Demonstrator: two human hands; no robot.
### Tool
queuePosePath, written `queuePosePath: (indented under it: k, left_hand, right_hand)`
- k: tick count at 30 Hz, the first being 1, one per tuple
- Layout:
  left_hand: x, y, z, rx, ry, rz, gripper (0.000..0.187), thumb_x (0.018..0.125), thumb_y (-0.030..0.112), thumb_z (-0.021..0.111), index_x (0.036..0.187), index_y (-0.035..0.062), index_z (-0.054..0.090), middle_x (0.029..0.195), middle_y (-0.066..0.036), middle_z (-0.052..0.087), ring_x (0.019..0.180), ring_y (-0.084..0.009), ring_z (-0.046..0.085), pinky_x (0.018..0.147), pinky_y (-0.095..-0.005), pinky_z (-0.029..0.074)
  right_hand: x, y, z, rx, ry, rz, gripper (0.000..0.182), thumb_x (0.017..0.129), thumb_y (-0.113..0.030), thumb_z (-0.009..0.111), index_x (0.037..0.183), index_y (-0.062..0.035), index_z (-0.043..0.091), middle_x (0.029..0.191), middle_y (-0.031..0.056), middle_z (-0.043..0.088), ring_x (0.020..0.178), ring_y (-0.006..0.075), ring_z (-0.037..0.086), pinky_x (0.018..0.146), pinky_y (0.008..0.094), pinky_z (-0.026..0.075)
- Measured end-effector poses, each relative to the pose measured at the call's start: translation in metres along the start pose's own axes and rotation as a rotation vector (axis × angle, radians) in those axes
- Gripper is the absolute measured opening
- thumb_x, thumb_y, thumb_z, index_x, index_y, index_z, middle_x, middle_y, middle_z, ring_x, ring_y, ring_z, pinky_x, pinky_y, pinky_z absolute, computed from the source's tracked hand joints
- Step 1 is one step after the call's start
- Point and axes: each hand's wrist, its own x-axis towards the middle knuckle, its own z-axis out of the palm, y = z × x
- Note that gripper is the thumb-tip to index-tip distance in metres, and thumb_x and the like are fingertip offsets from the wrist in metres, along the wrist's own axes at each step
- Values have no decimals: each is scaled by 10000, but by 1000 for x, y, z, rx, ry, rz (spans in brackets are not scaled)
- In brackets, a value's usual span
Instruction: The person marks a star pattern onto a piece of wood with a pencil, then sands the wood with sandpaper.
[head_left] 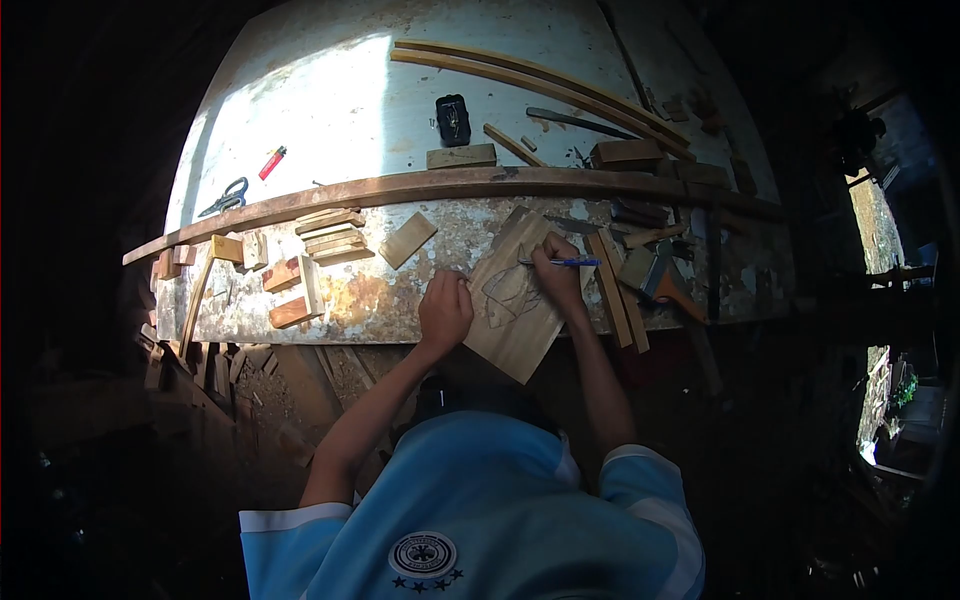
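A flat wooden board (522, 345) lies at a slant on the workbench, its near corner jutting past the bench edge. Dark curved lines are drawn across its middle. My right hand (557, 272) rests over the board's right side, fingers closed around a blue pen (576, 262). The pen lies nearly level, its tip toward the left over the drawing. At the board's left edge is my left hand (446, 312), fingers curled in and gripping that edge; the fingertips are partly hidden.
A long wooden beam (380, 189) crosses the workbench (300, 120). Left of the board are a loose wood block (408, 240) and stacked offcuts (333, 240). Scissors (228, 197), a red lighter (272, 163) and a black tray (453, 120) lie beyond. A saw with an orange handle (680, 298) is right.
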Motion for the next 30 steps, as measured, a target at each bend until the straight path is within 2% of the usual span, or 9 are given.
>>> queuePosePath:
  k: [3,6,12,15,18,21,24,27,30]
  left_hand:
    - [0,1,0,5,17,-13,48,850,61,513,870,35,549,837,-139,547,781,-336,559,671,-422,453]
    - [0,0,0,19,31,-20,51,853,64,515,867,35,554,829,-137,551,780,-333,563,669,-419,454]
    - [1,4,-2,14,38,-48,54,853,66,518,854,34,561,810,-136,552,772,-332,566,666,-417,455]
    - [0,5,-1,20,47,-42,58,853,70,520,850,33,564,802,-138,553,764,-335,568,663,-416,456]
    - [1,6,-1,21,49,-41,64,854,74,519,852,30,566,800,-141,557,756,-339,572,657,-417,457]
    - [1,5,-1,15,56,-30,71,855,75,517,856,28,569,805,-145,563,753,-342,576,652,-419,457]
    - [0,6,0,21,47,-40,74,856,76,516,861,26,571,814,-149,568,758,-345,578,652,-420,457]
    - [1,5,-1,18,39,-43,76,857,77,516,866,25,571,816,-151,569,759,-345,578,653,-422,457]
    - [0,3,0,11,34,-32,74,857,74,517,870,26,572,818,-151,571,757,-346,580,649,-424,456]
  right_hand:
    - [1,7,-4,11,-85,-11,280,755,-33,534,602,-31,299,565,11,313,550,81,306,499,292,279]
    - [3,7,0,4,-23,6,281,749,-28,536,603,-29,295,565,11,306,549,85,301,498,295,274]
    - [2,6,-3,8,-67,-33,281,746,-20,533,604,-21,291,565,19,297,545,93,290,498,304,270]
    - [2,5,0,6,-3,-62,279,743,-20,534,600,-18,295,559,28,303,543,95,295,497,308,270]
    - [2,2,-4,23,-77,-54,276,739,-19,535,596,-15,300,554,36,306,539,99,299,495,314,272]
    - [2,3,-1,-19,-6,-95,225,712,4,535,606,8,337,574,76,372,511,148,358,490,343,289]
    - [1,1,-5,23,-96,-67,218,716,0,529,607,8,341,571,77,378,510,152,374,492,347,299]
    - [1,-2,-1,31,9,-58,220,722,-14,525,603,6,342,565,80,378,506,152,377,492,344,303]
    - [3,7,-3,4,-68,-25,231,735,-34,526,598,-2,342,559,66,361,514,132,366,493,335,300]
